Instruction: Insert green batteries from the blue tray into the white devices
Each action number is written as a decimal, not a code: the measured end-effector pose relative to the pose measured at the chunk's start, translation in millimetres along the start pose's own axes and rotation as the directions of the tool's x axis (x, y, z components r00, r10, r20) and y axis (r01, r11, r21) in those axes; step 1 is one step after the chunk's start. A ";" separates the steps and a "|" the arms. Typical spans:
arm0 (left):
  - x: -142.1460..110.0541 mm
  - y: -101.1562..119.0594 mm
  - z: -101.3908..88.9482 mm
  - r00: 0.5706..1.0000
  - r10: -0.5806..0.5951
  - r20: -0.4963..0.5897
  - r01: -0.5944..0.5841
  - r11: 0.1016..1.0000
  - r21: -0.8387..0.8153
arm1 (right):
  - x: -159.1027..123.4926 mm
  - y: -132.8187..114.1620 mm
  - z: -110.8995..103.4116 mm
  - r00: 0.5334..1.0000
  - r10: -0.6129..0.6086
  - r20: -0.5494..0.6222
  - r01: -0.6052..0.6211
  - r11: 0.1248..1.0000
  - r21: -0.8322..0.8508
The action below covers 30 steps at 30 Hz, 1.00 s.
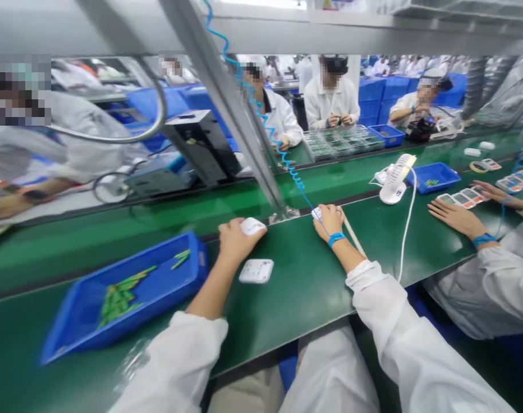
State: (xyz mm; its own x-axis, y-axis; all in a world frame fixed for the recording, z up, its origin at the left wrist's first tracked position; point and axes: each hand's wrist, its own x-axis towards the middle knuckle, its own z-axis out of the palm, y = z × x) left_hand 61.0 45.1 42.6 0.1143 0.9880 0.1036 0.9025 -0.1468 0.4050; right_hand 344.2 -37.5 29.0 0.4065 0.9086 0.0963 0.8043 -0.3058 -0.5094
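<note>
My left hand (237, 241) grips a small white plastic casing (253, 226) with rounded corners, at the far side of the green work surface (295, 269). A second white casing (256, 271) lies flat just below it, small dark marks on its face. My right hand (330, 221) is closed over another white piece that looks like a casing (316, 213), mostly hidden by the fingers. Around my right wrist is a blue strap (336, 238) with a coiled blue cord (293, 175). A pale stick-like thing (354, 234) runs beside that wrist; what it is I cannot tell.
At left stands a blue tray (158, 292) with green and yellow strips. A metal post (244, 126) rises beyond my hands. Right are a white fan (396, 180) with a cord, another blue tray (433, 176) and a co-worker's hands (457, 218). Other people sit across the green conveyor (330, 172).
</note>
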 end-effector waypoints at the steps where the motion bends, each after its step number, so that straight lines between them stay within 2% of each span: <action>1: -16.7 3.4 2.6 1.000 -0.023 0.014 0.023 1.000 0.019 | -5.3 -4.7 4.4 1.000 -0.023 0.004 0.023 1.000 -0.003; 3: -45.6 10.6 8.0 0.997 0.003 0.083 -0.009 0.997 0.070 | -19.1 -14.6 14.1 0.996 -0.081 0.027 0.082 0.997 -0.016; 6: -72.0 11.4 11.3 0.983 0.050 0.174 -0.064 0.995 0.077 | -41.8 -26.3 28.7 0.972 -0.222 0.081 0.224 0.975 -0.010; 8: -82.2 0.9 10.0 0.971 0.104 0.217 -0.111 0.994 0.018 | -53.3 -30.7 37.5 0.941 -0.323 0.102 0.323 0.946 0.015; 10: -93.3 -15.1 8.8 0.951 0.213 0.227 -0.203 0.977 -0.065 | -59.9 -33.7 45.8 0.904 -0.414 0.107 0.411 0.910 0.050; 12: -107.9 -29.9 10.4 0.926 0.330 0.182 -0.311 0.942 -0.126 | -61.7 -36.9 53.9 0.862 -0.495 0.111 0.487 0.868 0.094; 14: -124.6 -37.6 15.6 0.923 0.371 0.100 -0.356 0.924 -0.140 | -60.0 -40.6 61.6 0.817 -0.565 0.113 0.549 0.823 0.143; 16: -140.9 -35.8 23.2 0.950 0.313 0.008 -0.309 0.942 -0.134 | -56.5 -43.7 67.9 0.775 -0.624 0.104 0.599 0.777 0.195; 19: -162.6 -18.4 35.5 0.982 0.168 -0.085 -0.179 0.973 -0.144 | -51.5 -43.9 72.9 0.721 -0.687 0.088 0.650 0.715 0.260; 22: -181.8 4.3 45.3 0.992 0.074 -0.102 -0.093 0.976 -0.196 | -47.4 -39.2 73.4 0.690 -0.719 0.085 0.670 0.679 0.301; 25: -196.5 17.4 48.1 0.997 0.050 -0.065 -0.066 0.960 -0.273 | -43.2 -34.9 72.4 0.670 -0.738 0.081 0.679 0.654 0.333; 28: -193.0 12.5 36.1 0.989 0.130 -0.071 -0.147 0.930 -0.336 | -41.7 -34.2 69.4 0.661 -0.746 0.080 0.675 0.638 0.370; 30: -171.3 -0.2 20.9 0.953 0.288 -0.090 -0.301 0.884 -0.357 | -42.3 -35.0 66.2 0.673 -0.736 0.070 0.657 0.639 0.399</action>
State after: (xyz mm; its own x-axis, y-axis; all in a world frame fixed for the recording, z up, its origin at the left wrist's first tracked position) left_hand 49.9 -123.1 5.8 0.3318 0.8955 0.2968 0.6155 -0.4439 0.6513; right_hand 270.2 -46.4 -13.9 -0.3485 0.8568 0.3800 0.6083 0.5152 -0.6038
